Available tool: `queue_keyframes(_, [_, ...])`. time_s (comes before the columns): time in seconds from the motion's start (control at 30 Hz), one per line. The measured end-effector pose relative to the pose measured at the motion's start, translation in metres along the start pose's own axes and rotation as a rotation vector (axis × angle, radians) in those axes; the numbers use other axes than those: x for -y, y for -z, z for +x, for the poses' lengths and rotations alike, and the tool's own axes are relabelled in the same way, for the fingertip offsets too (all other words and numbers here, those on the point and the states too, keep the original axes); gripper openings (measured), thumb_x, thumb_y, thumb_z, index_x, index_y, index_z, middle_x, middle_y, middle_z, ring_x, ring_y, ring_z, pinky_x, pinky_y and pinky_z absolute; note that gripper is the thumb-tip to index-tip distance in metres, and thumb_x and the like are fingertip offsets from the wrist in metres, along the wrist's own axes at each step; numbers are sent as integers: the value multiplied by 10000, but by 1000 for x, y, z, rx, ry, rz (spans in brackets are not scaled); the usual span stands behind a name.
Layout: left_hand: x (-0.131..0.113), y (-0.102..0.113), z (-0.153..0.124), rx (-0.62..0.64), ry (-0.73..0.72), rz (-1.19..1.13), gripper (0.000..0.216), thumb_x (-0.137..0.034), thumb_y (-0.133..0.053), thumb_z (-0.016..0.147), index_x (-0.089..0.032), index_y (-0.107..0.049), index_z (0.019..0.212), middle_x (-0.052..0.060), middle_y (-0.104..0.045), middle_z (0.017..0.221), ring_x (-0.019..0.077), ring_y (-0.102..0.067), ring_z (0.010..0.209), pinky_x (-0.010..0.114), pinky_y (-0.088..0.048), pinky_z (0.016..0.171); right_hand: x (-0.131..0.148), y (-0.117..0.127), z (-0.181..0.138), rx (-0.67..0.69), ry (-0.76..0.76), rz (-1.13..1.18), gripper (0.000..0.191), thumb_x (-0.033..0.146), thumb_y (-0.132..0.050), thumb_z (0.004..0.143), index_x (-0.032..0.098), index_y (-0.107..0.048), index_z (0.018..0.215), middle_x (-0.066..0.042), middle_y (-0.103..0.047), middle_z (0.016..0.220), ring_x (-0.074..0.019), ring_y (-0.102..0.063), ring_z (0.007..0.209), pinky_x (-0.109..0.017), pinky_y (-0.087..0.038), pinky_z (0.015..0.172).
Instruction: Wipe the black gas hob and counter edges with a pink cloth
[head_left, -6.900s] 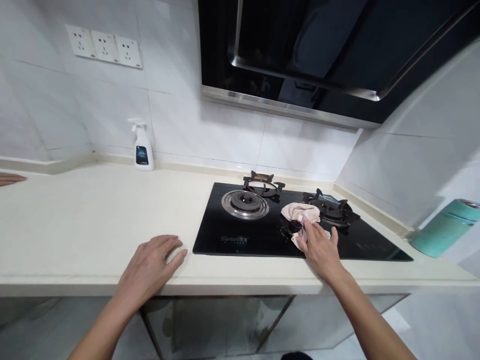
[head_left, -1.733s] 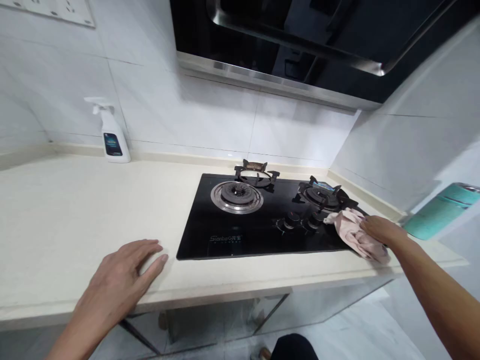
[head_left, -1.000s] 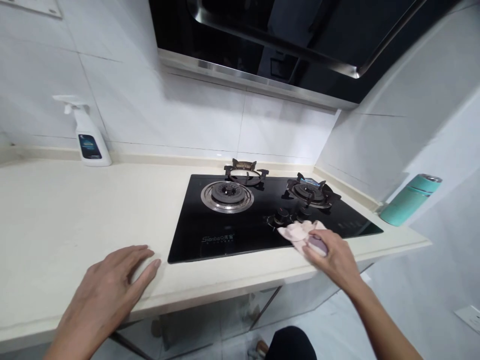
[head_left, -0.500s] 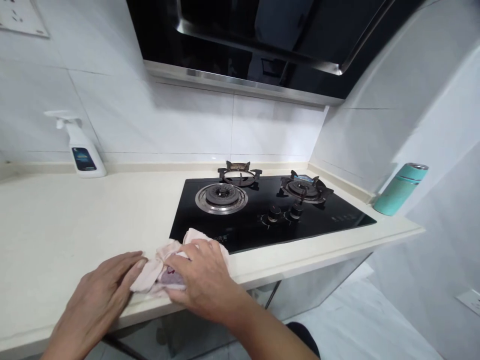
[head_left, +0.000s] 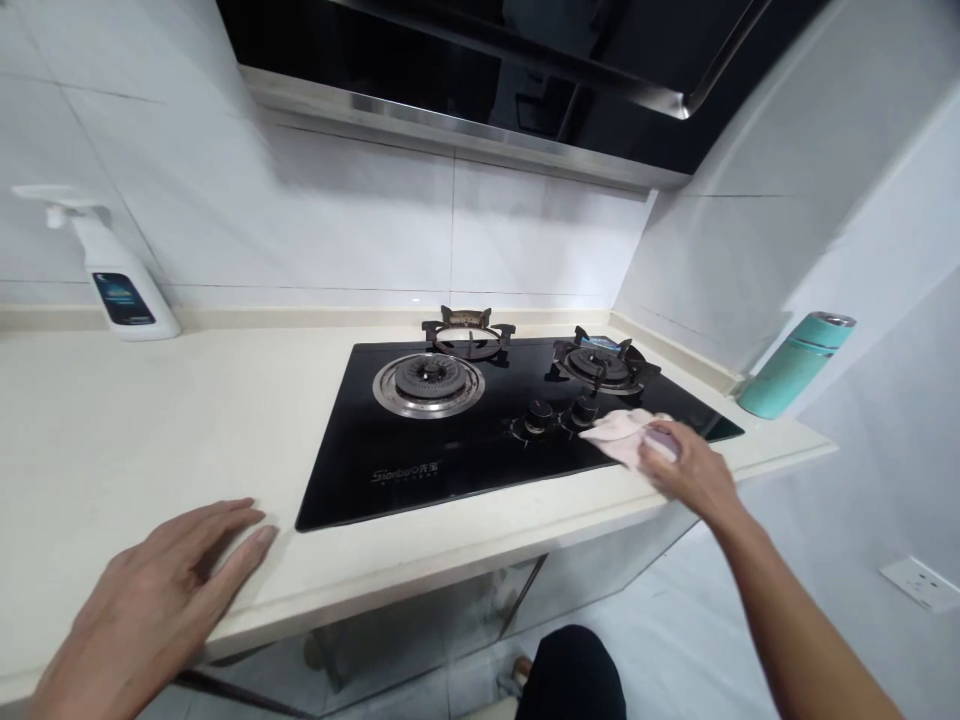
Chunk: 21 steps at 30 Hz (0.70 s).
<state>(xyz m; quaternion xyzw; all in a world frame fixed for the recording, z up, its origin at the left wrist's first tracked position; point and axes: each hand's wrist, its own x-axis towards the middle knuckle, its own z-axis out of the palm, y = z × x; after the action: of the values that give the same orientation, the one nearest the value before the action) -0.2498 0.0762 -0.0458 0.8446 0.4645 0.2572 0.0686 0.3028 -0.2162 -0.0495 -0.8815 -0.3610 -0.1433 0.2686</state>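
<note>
A pale pink cloth is bunched under my right hand, whose fingers are closed around it. Cloth and hand lie at the front right edge of the black gas stove, just beside its knobs. My left hand rests on the counter's front edge, left of the stove, thumb and fingers apart, with nothing in it. The left burner is bare of its pot support, which stands behind it as a dark metal ring. The right burner has its support in place.
A white spray bottle stands at the back left of the cream counter. At the right end, a turquoise flask leans in view near the wall. A black range hood hangs low above the stove.
My right hand has swept the cloth rightward along the stove's front edge, from beside my left hand to the right-hand side. My left hand stays on the counter, the view having shifted slightly.
</note>
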Motion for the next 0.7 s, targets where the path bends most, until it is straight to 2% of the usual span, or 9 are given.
queue_keyframes(0.1, [-3, 2, -1, 11, 9, -7, 561, -734, -506, 860, -298, -782, 1081, 42, -764, 1258, 350, -687, 1211, 562, -505, 1116, -59, 17, 15, 20, -182, -138, 606, 619, -561, 831, 221, -680, 1272, -186, -712, 1235, -359, -687, 1020, -454, -495, 786])
queue_keyframes(0.17, [-4, 2, -1, 15, -2, -1, 554, -720, -502, 874, -291, -779, 1089, 42, -761, 1265, 344, -683, 1217, 551, -501, 1117, -86, 33, 17, 48, -266, -224, 642, 619, -569, 833, 210, -667, 1318, -253, -694, 1213, -380, -695, 954, -471, -467, 718])
queue_keyframes(0.27, [-3, -1, -1, 12, -22, 15, 541, -706, -490, 891, -291, -775, 1089, 36, -758, 1269, 334, -668, 1239, 538, -489, 1124, -111, 56, 15, -30, -379, -369, 606, 580, -598, 825, 231, -692, 1312, -312, -677, 1195, -437, -694, 923, -522, -402, 669])
queue_keyframes(0.37, [-1, -3, -1, 15, -38, 20, 541, -706, -492, 887, -286, -770, 1086, 37, -759, 1260, 330, -660, 1242, 524, -480, 1121, -124, 64, 13, -130, -429, -405, 599, 555, -600, 806, 219, -709, 1289, -329, -691, 1150, -466, -691, 923, -550, -389, 665])
queue_keyframes(0.47, [-3, -3, -2, 12, -57, 25, 539, -688, -484, 896, -271, -767, 1088, 52, -754, 1267, 324, -650, 1251, 508, -474, 1114, -123, 55, 15, -32, -344, -245, 580, 605, -579, 768, 264, -716, 1216, -244, -737, 1098, -429, -704, 911, -527, -452, 688])
queue_keyframes(0.53, [-6, -2, -4, 2, -62, 34, 528, -665, -468, 914, -266, -761, 1097, 60, -747, 1283, 318, -642, 1262, 498, -469, 1111, -111, 46, 15, 30, -277, -192, 555, 670, -568, 731, 320, -712, 1137, -177, -755, 1080, -425, -704, 935, -531, -485, 727])
queue_keyframes(0.63, [-15, 0, -8, -12, -74, 40, 511, -646, -448, 937, -268, -750, 1104, 63, -743, 1290, 311, -634, 1271, 481, -453, 1118, -79, 33, 5, 75, -143, -207, 517, 727, -569, 729, 361, -708, 1066, -148, -759, 1075, -418, -704, 930, -536, -491, 751])
queue_keyframes(0.7, [-20, 2, -10, -23, -71, 34, 509, -645, -436, 944, -272, -747, 1096, 65, -745, 1283, 314, -637, 1265, 468, -456, 1101, -48, 26, -9, 85, -2, -211, 508, 721, -567, 772, 340, -710, 1077, -153, -758, 1075, -399, -706, 918, -515, -484, 746])
